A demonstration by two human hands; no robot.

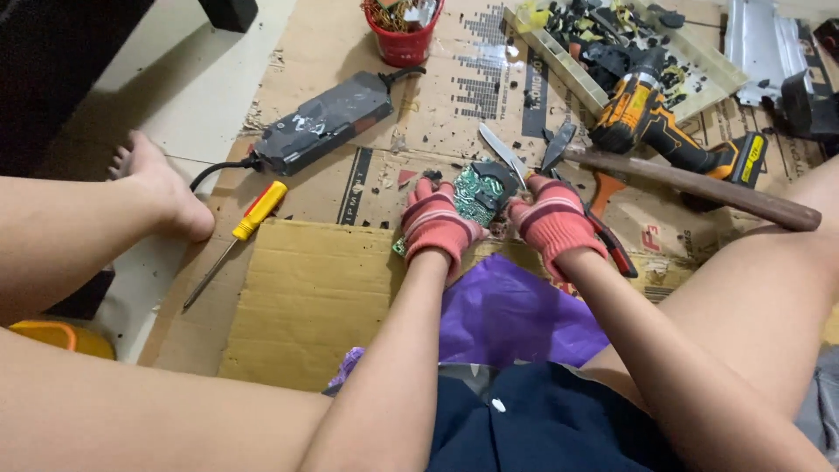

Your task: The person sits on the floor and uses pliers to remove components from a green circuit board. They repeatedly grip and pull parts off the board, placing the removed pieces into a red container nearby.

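Both my hands wear red knit gloves. My left hand grips the left edge of a green circuit board with a black part on top, held just above the cardboard. My right hand is closed on the red handles of a pair of snips, whose metal blades point up and left over the board's right edge. I sit on the floor with my bare legs spread to either side.
A black power adapter with cord lies at the left, a yellow-handled screwdriver below it. A red cup, a tray of black scraps, an orange cordless drill and a wooden-handled hammer lie beyond. A purple bag rests near my lap.
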